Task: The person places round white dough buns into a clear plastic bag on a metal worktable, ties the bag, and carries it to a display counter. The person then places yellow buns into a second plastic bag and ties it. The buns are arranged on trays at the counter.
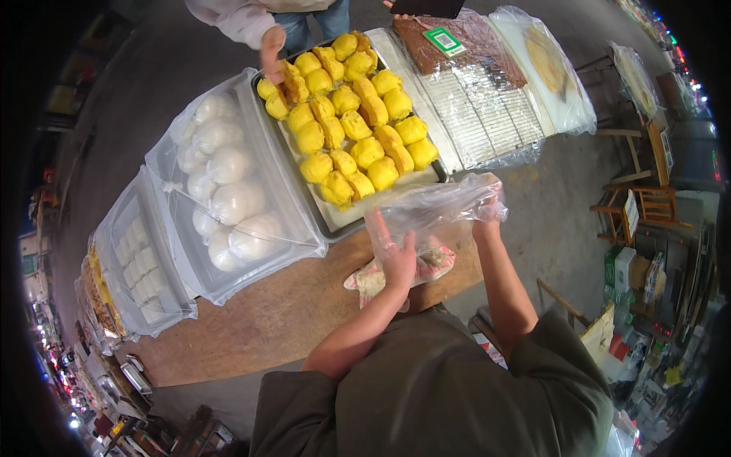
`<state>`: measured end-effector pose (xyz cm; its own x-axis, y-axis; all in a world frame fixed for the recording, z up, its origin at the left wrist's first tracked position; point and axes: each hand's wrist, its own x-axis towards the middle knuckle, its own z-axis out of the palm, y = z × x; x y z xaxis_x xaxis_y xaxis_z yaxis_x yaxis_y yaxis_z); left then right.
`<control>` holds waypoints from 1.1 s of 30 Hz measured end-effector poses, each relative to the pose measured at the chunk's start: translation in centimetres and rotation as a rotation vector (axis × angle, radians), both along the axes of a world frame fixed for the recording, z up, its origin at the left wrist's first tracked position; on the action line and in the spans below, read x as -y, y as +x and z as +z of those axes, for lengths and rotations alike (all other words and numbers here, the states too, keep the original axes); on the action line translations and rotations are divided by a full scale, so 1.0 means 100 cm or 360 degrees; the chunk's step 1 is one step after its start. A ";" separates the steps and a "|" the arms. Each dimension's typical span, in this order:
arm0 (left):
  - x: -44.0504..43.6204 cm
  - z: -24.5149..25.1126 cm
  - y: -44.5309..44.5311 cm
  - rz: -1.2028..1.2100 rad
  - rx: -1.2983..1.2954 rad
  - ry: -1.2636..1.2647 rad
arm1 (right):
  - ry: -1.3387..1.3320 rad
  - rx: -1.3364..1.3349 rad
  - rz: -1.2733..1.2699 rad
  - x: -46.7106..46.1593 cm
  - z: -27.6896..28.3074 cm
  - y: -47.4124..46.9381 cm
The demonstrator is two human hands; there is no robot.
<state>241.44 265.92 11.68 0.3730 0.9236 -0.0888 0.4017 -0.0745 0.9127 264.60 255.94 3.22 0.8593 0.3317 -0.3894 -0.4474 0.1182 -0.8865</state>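
Note:
A clear plastic bag (428, 203) stretches between my hands, just over the table's near edge. My left hand (398, 257) is at or inside the bag, fingers spread against the film. At the bag's far right end, my right hand (488, 208) grips the bunched plastic. Beyond the bag lies a metal tray (337, 228) with rows of yellow buns (368, 153). Under the bag, a crumpled red-and-white cloth (371, 280) rests on the wooden table (251, 320).
Left of the buns stand a plastic-covered tray of bagged white dough balls (231, 203) and a covered tray of white blocks (140, 260). A wire rack (485, 123) lies to the right. Across the table, another person's hand (273, 54) reaches over the buns.

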 end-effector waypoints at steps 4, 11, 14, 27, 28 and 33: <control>0.000 0.001 0.001 -0.0001 0.0022 -0.0021 | 0.0074 0.0148 0.0128 0.001 0.003 0.001; 0.000 0.006 0.004 0.0017 0.0038 -0.0091 | 0.0149 0.0255 0.0252 0.000 0.012 0.000; 0.000 0.005 0.004 0.0019 0.0025 -0.0089 | -0.0009 0.0121 0.0116 -0.002 0.012 -0.001; -0.004 0.005 0.003 0.0069 0.0063 -0.0041 | -0.0032 0.0116 0.0114 0.003 -0.007 0.003; -0.004 0.005 0.002 0.0072 0.0063 -0.0040 | -0.0051 0.0101 0.0097 0.006 -0.009 0.002; -0.010 0.009 0.000 0.0096 0.0023 -0.0055 | -0.0066 0.0125 0.0123 -0.005 0.005 -0.007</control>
